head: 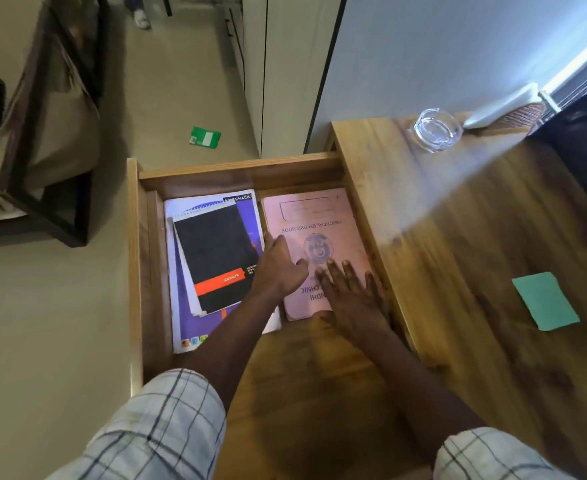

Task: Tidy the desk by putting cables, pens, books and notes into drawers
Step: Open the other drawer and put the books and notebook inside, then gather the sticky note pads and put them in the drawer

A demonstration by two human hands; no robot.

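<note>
Beige floor (53, 306), grey wall (423, 57), white cabinet (285, 81), dark-framed chair (42, 150) left; daylight streak across wooden desk (458, 209).

two bare forearms reach out from short, loose sleeves of a pale checked shirt, white crossed by dark and grey lines; the left hand (278, 268) and right hand (352, 299) carry no rings, watch or gloves.

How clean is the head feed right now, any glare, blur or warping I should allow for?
Head view: a bright streak of window light washes across the desk top near the glass ashtray; the right hand is motion-blurred on the pink record book, while the left hand is sharper; wide-angle distortion bends the drawer edges; the green note stays legible.
</note>
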